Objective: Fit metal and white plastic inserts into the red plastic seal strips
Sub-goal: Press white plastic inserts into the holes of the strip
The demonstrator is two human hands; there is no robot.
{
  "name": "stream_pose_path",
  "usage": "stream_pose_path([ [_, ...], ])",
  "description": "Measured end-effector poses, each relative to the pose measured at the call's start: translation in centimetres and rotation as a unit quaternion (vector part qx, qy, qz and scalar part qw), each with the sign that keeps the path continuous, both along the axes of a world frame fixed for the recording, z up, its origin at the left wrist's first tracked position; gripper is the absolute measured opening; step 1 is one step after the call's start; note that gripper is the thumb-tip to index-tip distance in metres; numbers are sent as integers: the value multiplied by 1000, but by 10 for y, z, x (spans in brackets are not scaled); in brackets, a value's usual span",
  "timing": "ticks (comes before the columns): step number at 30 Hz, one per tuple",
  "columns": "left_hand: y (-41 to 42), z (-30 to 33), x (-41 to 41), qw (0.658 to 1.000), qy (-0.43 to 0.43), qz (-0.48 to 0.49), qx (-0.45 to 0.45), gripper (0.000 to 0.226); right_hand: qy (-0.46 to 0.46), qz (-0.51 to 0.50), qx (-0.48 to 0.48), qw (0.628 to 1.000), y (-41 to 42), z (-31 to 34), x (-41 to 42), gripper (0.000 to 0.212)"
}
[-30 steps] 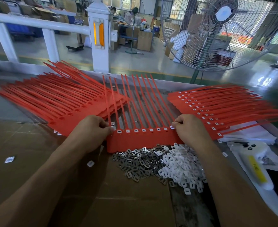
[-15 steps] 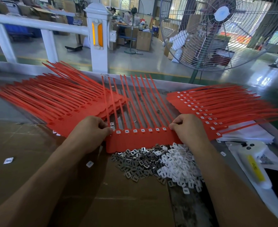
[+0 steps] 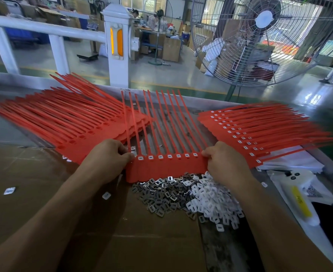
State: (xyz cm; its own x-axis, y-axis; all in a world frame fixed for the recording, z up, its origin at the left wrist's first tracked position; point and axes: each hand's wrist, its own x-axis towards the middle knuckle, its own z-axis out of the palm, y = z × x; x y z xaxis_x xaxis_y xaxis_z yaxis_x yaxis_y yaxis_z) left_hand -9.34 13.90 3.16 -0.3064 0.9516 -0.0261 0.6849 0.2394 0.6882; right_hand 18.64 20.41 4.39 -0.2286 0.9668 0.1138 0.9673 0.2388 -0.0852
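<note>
Both hands grip one red seal strip sheet (image 3: 167,167) by its tab band at the centre of the bench: the left hand (image 3: 107,160) is closed on the left end, fingers curled over the top edge, and the right hand (image 3: 225,164) is closed on the right end, thumb and fingers pinching the corner. Compared with the frame half a second ago, the grip points and the sheet's position are essentially unchanged; only the camera view has shifted slightly. The sheet's row of sockets shows white inserts along the band, its tails pointing away from the person. Just in front of the band, touching its lower edge, lie the metal inserts (image 3: 159,195) in a grey heap and the white plastic inserts (image 3: 210,203) heaped beside them to the right, partly under the right wrist. A stack of unfitted strips (image 3: 63,122) lies fanned to the left, a stack of fitted strips (image 3: 255,132) to the right. Cardboard (image 3: 44,203) covers the near bench surface. A large floor fan (image 3: 263,36) stands beyond the bench.
</note>
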Motion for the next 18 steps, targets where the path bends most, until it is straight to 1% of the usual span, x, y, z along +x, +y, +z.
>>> stream_pose_path([
  [4,-1,1,0,1000,-5,3,-1,16,82,14,-47,995,1,4,16,29],
  [6,-1,1,1,1000,-13,5,0,17,152,12,-58,987,0,8,23,17],
  [8,-1,1,1,1000,-23,5,-1,16,184,17,-72,980,0,11,29,6],
  [11,-1,1,1,1000,-26,3,-4,17,162,29,-111,980,-1,13,29,11],
  [18,-1,1,2,1000,-16,1,-9,17,129,26,-135,982,-1,11,25,16],
])
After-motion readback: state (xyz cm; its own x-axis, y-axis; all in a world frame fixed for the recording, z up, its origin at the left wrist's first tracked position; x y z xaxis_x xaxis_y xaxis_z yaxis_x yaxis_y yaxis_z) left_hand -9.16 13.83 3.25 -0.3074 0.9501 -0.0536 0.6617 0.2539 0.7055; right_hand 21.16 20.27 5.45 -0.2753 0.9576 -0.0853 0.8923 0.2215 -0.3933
